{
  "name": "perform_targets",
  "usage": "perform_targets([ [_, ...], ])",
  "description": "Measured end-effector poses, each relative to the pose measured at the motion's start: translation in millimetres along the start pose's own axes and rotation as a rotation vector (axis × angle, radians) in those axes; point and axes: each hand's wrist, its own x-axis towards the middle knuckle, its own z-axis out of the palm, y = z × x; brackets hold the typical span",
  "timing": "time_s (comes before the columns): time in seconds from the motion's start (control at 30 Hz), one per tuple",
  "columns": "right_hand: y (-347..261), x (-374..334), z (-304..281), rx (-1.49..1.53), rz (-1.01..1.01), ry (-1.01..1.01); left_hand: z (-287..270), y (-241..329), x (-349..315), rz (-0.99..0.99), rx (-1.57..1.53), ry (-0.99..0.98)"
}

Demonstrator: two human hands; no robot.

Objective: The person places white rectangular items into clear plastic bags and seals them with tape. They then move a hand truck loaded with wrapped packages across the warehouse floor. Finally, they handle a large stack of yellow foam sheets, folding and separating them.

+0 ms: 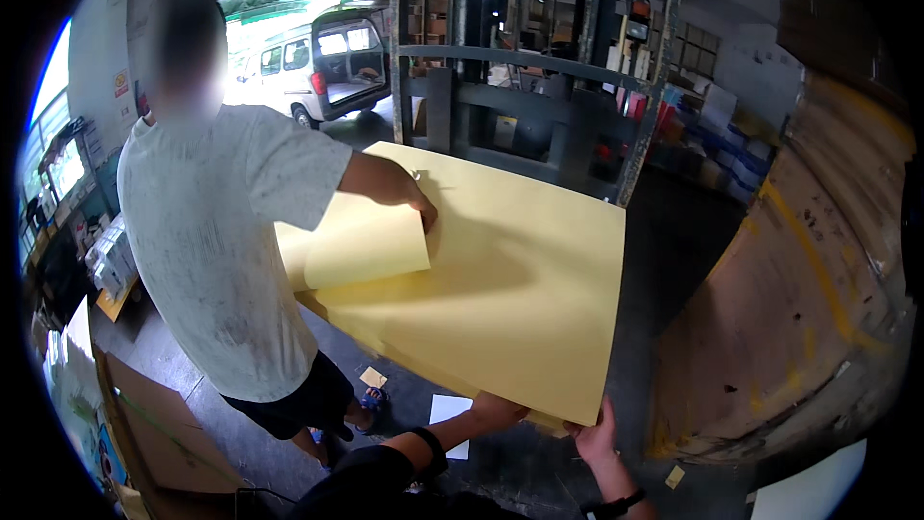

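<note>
A stack of large yellow paper sheets (pixel 539 279) spreads out in front of me, its near corner toward my body. At the near edge, my left hand (pixel 499 409) is closed on the sheets, fingers partly hidden beneath them. My right hand (pixel 597 438) grips the near right corner, thumb up along the side. On the left a co-worker in a light grey T-shirt (pixel 212 231) reaches over the stack. That person's hand (pixel 424 213) is at the edge of a smaller-looking yellow sheet or folded-over flap (pixel 361 246) lying on top.
Behind the stack rises a forklift mast and frame (pixel 534 53). A tall pile of brown cardboard (pixel 780 318) stands close on the right. Paper scraps, including a white sheet (pixel 449 414), lie on the dark floor. Beyond the doorway a van (pixel 313 67) is parked with its rear hatch up.
</note>
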Motion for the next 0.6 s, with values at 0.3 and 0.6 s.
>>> perform_targets([
  [0.3,-6.9,25.9,-6.4,-0.292,0.056,0.073,24.8,-16.5,-8.7,0.097,0.014,0.173],
  [0.6,-10.5,19.6,8.4,-0.32,-0.081,0.028,24.2,-15.2,-8.7,0.056,0.034,0.189],
])
